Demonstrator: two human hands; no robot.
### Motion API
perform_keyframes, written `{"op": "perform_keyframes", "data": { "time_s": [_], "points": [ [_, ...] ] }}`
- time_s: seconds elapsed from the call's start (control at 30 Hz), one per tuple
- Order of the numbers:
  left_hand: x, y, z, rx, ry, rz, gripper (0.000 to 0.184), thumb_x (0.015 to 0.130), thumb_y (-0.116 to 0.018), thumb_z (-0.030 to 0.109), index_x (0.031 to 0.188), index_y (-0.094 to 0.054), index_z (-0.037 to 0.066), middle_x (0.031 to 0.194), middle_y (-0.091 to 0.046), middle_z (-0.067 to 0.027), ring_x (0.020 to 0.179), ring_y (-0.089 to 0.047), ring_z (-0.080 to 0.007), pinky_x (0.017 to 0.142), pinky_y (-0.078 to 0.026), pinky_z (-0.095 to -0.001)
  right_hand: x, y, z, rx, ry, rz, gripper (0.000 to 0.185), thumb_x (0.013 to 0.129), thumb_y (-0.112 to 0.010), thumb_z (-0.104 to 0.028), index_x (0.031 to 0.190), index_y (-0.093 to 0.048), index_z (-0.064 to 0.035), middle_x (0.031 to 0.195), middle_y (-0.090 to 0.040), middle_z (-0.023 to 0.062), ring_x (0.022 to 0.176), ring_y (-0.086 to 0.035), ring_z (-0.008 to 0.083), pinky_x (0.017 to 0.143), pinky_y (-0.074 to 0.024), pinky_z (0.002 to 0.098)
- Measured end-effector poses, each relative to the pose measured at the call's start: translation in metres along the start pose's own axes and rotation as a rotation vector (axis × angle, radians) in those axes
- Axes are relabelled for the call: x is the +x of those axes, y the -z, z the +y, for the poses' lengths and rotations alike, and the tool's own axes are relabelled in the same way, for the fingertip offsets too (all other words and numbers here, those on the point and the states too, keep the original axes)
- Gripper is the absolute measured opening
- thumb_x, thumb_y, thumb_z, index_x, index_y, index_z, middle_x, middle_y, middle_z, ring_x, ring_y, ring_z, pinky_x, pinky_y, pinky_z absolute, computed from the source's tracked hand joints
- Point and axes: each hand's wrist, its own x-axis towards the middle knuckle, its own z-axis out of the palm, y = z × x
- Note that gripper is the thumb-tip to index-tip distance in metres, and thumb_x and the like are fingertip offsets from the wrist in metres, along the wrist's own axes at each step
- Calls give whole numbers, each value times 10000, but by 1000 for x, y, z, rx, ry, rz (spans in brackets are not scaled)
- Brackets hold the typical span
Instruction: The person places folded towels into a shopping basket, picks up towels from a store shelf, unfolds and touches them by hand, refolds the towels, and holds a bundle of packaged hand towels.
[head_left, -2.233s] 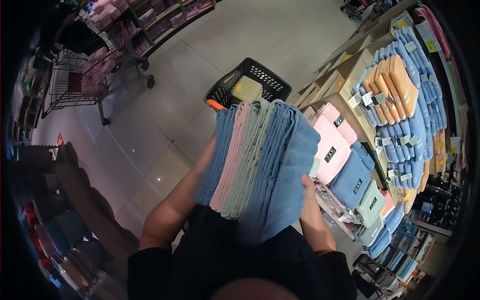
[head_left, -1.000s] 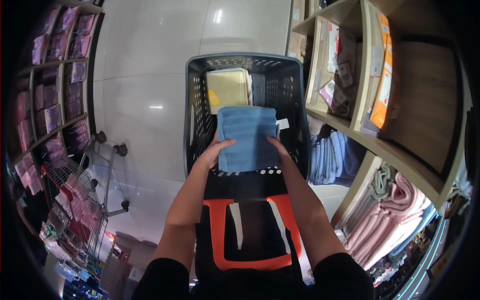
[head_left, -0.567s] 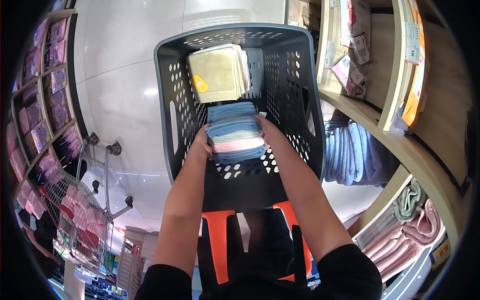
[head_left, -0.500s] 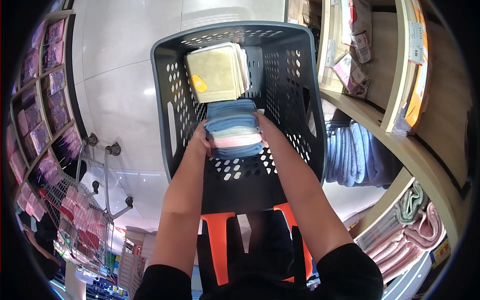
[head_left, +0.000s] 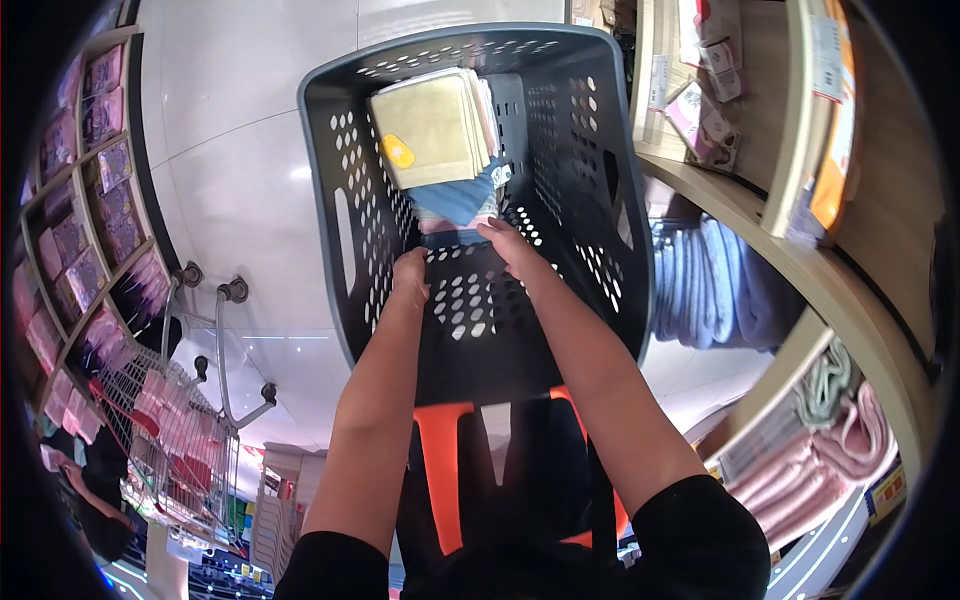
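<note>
A stack of folded towels (head_left: 455, 203), blue on top with pink and blue below, lies inside the dark grey shopping basket (head_left: 470, 385). Its far part is hidden by a pile of pale yellow folded cloths (head_left: 428, 135) with a yellow oval label. At the stack's near right edge are the fingertips of my right hand (head_left: 508, 248), hand partly open and not wrapped round the towels. My left hand (head_left: 410, 274) is just short of the stack's near left corner, beside the basket's left wall, fingers loosely apart and holding nothing.
Wooden shelves (head_left: 800, 275) on the right hold folded blue towels (head_left: 715, 285) and pink rolled textiles (head_left: 810, 470). On the left stand a wire shopping cart (head_left: 175, 450) and a rack of packets (head_left: 110, 190). Another person's arm (head_left: 85, 485) shows at lower left.
The towel stack has moved away from me, deeper into the basket and up against the yellow cloths. Both hands have come off its sides, my left hand now apart from it.
</note>
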Motion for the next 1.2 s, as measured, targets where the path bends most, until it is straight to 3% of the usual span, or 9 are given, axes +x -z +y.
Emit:
{"op": "perform_keyframes", "data": {
  "time_s": [0.03, 0.07, 0.2, 0.3, 0.53, 0.7, 0.8, 1.07, 1.2],
  "points": [
    [-24, 6, 2, 20, -26, -23, 570, 795, -578, 307, 1297, -434, 79, 1147, -503, -157, 997, -496, -279, 836, -392, -497, -1, 8, 17, -17, 11, -22, 743, 786, -612, -454, 1390, -306, -147, 1382, -372, 153, 1272, -347, 302, 980, -298, 466],
    [-47, 12, 3, 39, -56, -48, 567, 806, -582, 283, 1320, -426, 102, 1134, -517, -130, 957, -509, -239, 827, -398, -469, 4, 15, 36, -80, 103, 4, 638, 804, -614, -374, 1321, -411, -58, 1280, -493, 158, 1191, -461, 264, 950, -367, 359],
    [-155, 52, 2, 407, -603, -150, 452, 823, -556, 157, 1241, -479, 2, 987, -636, -134, 850, -618, -267, 790, -479, -324, -88, 33, 26, -638, 167, 185, 568, 796, -591, -375, 1246, -495, -41, 1277, -485, 182, 1176, -473, 296, 976, -367, 347],
    [-224, 95, -21, 694, -1008, -3, 424, 829, -566, 189, 1202, -514, -7, 1018, -618, -186, 925, -609, -293, 827, -470, -351, -147, 34, 16, -614, 290, 199, 556, 793, -587, -384, 1242, -507, -66, 1266, -500, 169, 1177, -475, 285, 981, -362, 343],
    [-432, 164, -101, 528, -1295, 43, 370, 844, -566, 131, 1191, -527, 8, 1100, -583, -190, 1048, -556, -281, 910, -415, -350, -360, -5, -7, -630, 726, -3, 466, 836, -590, -319, 1228, -510, -80, 976, -647, 112, 882, -617, 217, 790, -473, 319],
    [-507, 167, -169, 656, -1499, 1, 395, 839, -578, 130, 1207, -507, 6, 1115, -568, -184, 1045, -542, -312, 895, -413, -361, -479, 12, 81, -489, 877, -86, 442, 869, -577, -268, 1259, -477, -85, 1006, -637, 82, 920, -601, 172, 833, -457, 304],
    [-515, 158, -193, 1055, -1925, -85, 447, 809, -601, 154, 1236, -496, 69, 1060, -566, -138, 972, -530, -307, 837, -396, -401, -514, 36, 161, -396, 867, 165, 435, 852, -596, -265, 1237, -501, -86, 1064, -615, 120, 980, -593, 216, 860, -458, 328],
    [-529, 115, -235, 1762, -1999, -138, 502, 798, -611, 236, 1254, -455, 95, 1091, -553, -120, 1037, -520, -273, 898, -366, -468, -550, 90, 354, -191, 852, 852, 405, 795, -629, -220, 1166, -551, -78, 1075, -586, 187, 966, -591, 305, 829, -474, 382],
    [-558, 78, -270, 1740, -1989, -313, 518, 794, -621, 240, 1262, -455, 93, 1164, -516, -156, 1120, -475, -304, 974, -316, -512, -549, 111, 393, -225, 749, 851, 432, 793, -637, -227, 1186, -536, -78, 1107, -569, 180, 970, -584, 306, 833, -469, 374]
  ]
}}
